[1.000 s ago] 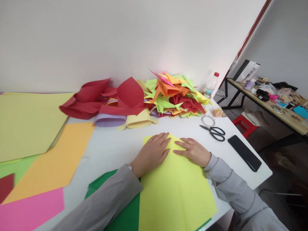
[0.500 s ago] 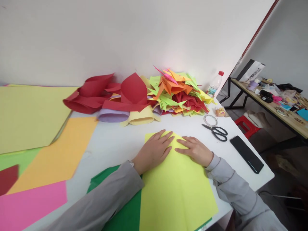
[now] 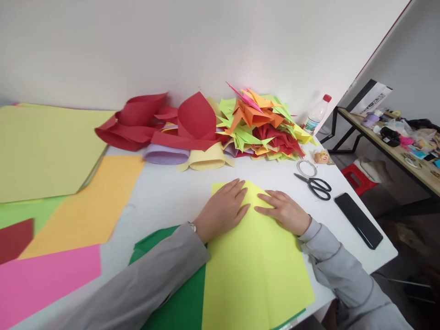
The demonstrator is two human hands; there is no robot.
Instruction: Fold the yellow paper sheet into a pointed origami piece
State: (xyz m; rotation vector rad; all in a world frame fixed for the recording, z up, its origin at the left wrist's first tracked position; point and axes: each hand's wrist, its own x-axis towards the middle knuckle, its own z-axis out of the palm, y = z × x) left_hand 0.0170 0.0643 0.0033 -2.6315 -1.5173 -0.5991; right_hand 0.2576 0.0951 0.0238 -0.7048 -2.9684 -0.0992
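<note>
A large yellow sheet of paper (image 3: 254,270) lies in front of me, with a lengthwise crease down its middle. Its far right corner looks folded in, partly under my fingers. My left hand (image 3: 223,207) rests flat on the far left part of the sheet, fingers stretched toward the crease. On the far right edge lies my right hand (image 3: 283,211), its fingers spread and pointing at the crease. Beneath the yellow sheet, a dark green sheet (image 3: 182,293) sticks out to the left, under my left sleeve.
Folded red paper shapes (image 3: 197,117) and a heap of colourful folded paper (image 3: 256,119) line the wall. Scissors (image 3: 314,185), a tape roll (image 3: 306,168), a black phone (image 3: 358,220) and a bottle (image 3: 316,114) stand or lie at right. Sheets (image 3: 51,151) cover the left side.
The view has shifted slightly, so the table's things sit a little further right and higher. Both hands stay on the yellow sheet in nearly the same pose.
</note>
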